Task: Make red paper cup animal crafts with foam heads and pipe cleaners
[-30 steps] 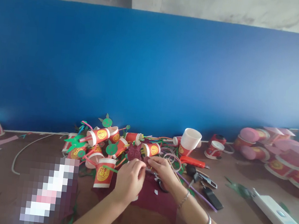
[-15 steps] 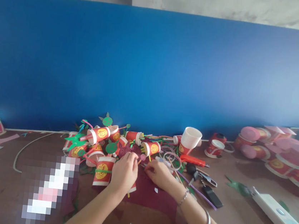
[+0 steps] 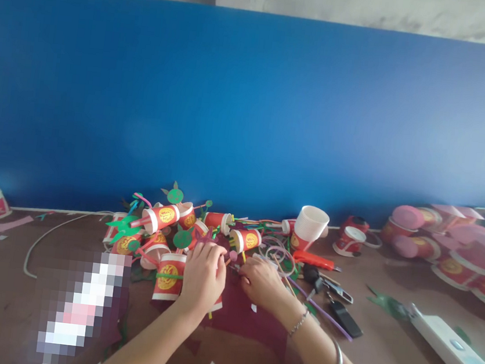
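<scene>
My left hand (image 3: 206, 271) is closed around part of a red and white paper cup, most of which its fingers hide; dark red paper points (image 3: 205, 236) stick up behind the knuckles. A yellow straw end (image 3: 210, 315) shows below it. To its right, my right hand (image 3: 258, 277) has its fingers pinched together over dark red paper (image 3: 236, 315); what they hold, if anything, is too small to tell. Left of my left hand stands a red cup with a green band (image 3: 168, 287). A cup lying on its side (image 3: 248, 239) is just beyond both hands.
Piled cups with green cutouts (image 3: 162, 217) lie behind on the left. Stacked white cups (image 3: 310, 225), an orange cutter (image 3: 316, 260), keys (image 3: 343, 318) and a power strip (image 3: 453, 352) are on the right, with pink-topped cups (image 3: 470, 255) beyond. A blue wall panel (image 3: 251, 107) rises behind.
My right hand has shifted slightly right. My left hand has risen a little and covers more of the dark red cutout behind it.
</scene>
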Demonstrator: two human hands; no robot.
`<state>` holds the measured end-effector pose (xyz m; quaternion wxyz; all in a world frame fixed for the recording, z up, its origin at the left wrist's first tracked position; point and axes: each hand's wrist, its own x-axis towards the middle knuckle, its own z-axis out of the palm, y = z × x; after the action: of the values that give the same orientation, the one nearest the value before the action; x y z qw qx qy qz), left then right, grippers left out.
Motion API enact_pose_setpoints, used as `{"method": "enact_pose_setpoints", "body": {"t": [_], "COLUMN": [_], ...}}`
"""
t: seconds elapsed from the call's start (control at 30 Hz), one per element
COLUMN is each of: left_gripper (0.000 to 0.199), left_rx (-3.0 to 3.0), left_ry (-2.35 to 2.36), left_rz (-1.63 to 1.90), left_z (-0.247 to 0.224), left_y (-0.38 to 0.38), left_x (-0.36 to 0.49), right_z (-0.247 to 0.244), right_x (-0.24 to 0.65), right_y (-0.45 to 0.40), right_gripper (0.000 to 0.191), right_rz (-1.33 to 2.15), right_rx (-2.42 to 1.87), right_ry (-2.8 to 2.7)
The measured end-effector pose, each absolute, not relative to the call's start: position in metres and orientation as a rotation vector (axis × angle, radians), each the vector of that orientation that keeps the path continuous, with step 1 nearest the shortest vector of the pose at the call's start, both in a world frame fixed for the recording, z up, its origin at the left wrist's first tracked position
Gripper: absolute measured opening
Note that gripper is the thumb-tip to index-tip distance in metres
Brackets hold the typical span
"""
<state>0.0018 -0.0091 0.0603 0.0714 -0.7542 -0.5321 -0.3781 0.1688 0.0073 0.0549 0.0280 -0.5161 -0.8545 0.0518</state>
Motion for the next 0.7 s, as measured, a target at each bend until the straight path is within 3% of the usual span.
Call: {"method": "enact_pose_setpoints", "body": {"t": [0.2, 0.27, 0.33, 0.47, 0.7], "left_gripper": [0.019, 0.008, 0.017, 0.022, 0.022], "left_rx": [-2.566, -2.803, -2.962, -3.057, -3.099], "left_ry": [-1.13, -0.775, -0.451, -0.66, -0.822], "left_rz": [-1.173, -0.937, -0.63, -0.243, 0.041], "left_z": [0.053, 0.037, 0.021, 0.014, 0.027], "left_y": [-0.044, -0.058, -0.067, -0.07, -0.066], "left_x": [0.024, 0.036, 0.047, 0.054, 0.053], "right_z": [0.052, 0.052, 0.053, 0.057, 0.064], "right_x": [0.17, 0.171, 0.173, 0.177, 0.172], "right_y": [0.004, 0.003, 0.002, -0.002, -0.008], "right_gripper": [0.02, 0.021, 0.021, 0.018, 0.022], "right_rz": [0.169, 0.207, 0.233, 0.233, 0.244], "right_rx": [-1.593, -1.566, -1.525, -1.513, -1.512], "right_ry": [-2.693, -2.721, -2.736, -2.718, -2.707]}}
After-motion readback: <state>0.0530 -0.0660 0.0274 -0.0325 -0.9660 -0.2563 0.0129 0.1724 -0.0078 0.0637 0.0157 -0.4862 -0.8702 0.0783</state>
